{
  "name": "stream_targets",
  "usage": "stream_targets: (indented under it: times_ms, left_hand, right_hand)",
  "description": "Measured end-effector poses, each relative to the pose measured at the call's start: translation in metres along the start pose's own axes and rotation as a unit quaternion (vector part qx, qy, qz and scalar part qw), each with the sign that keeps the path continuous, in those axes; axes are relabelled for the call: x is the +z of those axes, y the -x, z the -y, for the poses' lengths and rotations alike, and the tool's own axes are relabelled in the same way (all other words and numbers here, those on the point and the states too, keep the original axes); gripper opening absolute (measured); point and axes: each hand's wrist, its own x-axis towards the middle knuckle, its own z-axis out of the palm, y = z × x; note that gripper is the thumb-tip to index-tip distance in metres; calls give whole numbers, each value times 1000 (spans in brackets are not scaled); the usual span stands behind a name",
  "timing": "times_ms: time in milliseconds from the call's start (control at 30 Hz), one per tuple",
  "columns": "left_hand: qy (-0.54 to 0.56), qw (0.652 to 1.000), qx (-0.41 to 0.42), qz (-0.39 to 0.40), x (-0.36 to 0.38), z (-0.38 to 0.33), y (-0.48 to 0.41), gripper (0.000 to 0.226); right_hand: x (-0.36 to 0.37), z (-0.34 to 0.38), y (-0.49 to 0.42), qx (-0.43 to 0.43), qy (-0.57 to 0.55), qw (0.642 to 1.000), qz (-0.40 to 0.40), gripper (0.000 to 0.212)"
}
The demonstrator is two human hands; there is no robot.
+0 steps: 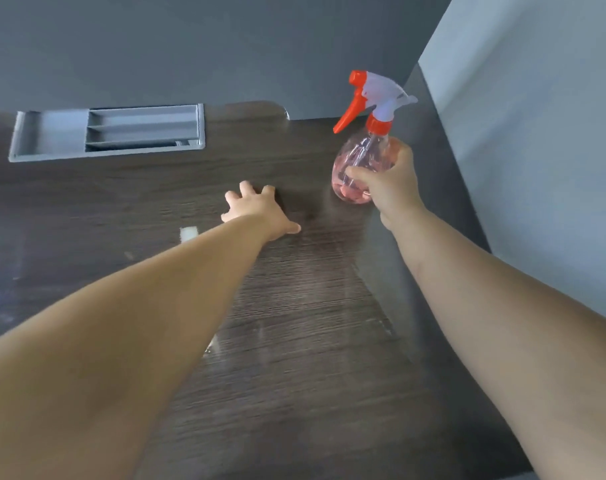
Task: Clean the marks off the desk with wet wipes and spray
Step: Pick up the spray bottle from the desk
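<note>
Fingers and thumb of the right hand (393, 188) curl round the belly of a clear, pink-tinted plastic spray bottle (355, 161). It stands upright at the far right of the dark wood-grain desk (294, 341), its orange trigger above the grip and untouched, its nozzle facing left. Just left of the bottle, the left hand (260, 211) presses flat, fingers spread and holding nothing visible. 1 small white patch (189, 233) lies nearer that hand; wipe or mark, unclear.
</note>
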Motion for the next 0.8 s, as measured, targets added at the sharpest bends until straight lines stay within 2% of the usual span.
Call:
stream_targets:
  times_ms: [200, 333, 400, 567, 800]
  left_hand:
    - [-62, 998, -10, -1, 4, -3, -1, 95]
    - [-63, 998, -19, -1, 3, -5, -3, 95]
    - [-60, 998, -25, -1, 2, -7, -4, 96]
    - [-60, 998, -32, 2, 3, -7, -6, 97]
    - [-48, 998, -39, 2, 3, -7, -6, 96]
  right_hand:
    - [3, -13, -18, -32, 4, 999, 8, 85]
    - [1, -26, -22, -35, 76, 994, -69, 94]
    - [4, -33, -24, -37, 87, 993, -71, 96]
    - [19, -23, -48, -44, 69, 995, -62, 73]
    - [35, -13, -72, -37, 70, 991, -105, 73]
